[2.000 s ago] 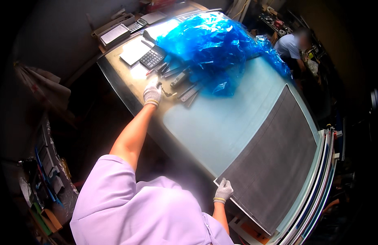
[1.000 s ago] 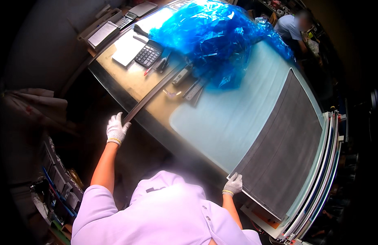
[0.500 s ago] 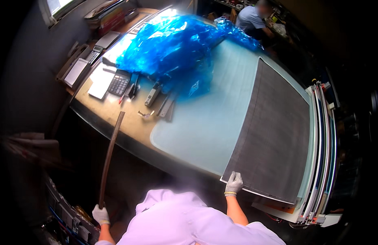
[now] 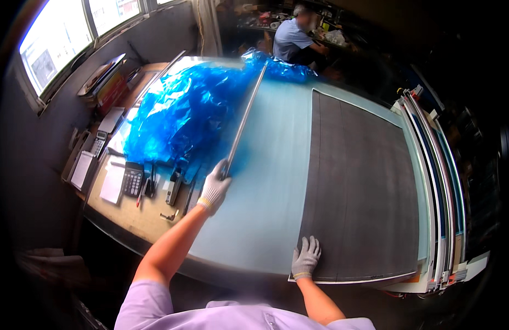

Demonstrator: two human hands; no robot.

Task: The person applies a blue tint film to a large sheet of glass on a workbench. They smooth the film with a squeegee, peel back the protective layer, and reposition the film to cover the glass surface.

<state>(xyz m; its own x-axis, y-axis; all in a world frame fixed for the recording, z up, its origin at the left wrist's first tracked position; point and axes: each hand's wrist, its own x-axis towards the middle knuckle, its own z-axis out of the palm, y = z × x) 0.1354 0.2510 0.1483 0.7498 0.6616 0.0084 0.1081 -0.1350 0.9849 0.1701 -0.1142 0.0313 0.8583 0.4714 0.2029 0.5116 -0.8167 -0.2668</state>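
Note:
My left hand (image 4: 215, 188), in a pale knit glove, is closed around the near end of a long, thin straight bar (image 4: 247, 113). The bar reaches away over the table, between crumpled blue plastic film (image 4: 177, 115) and a dark grey sheet (image 4: 364, 187). Its far end meets the film. My right hand (image 4: 306, 257), gloved too, rests flat with its fingers out on the near left corner of the dark sheet, which has a narrow white border. Beneath lies a translucent pale-blue mat (image 4: 260, 220).
At the table's left are a calculator (image 4: 133, 179), white paper (image 4: 112, 182), a stapler-like tool (image 4: 172, 190) and pens. Several long rolls or strips (image 4: 430, 192) line the right edge. A person (image 4: 294, 37) sits beyond the far edge. Windows (image 4: 56, 41) are at upper left.
My left hand has brought the bar up from beside the table's near edge to over the mat. My right hand has gone from pinching the sheet's corner to lying flat on it.

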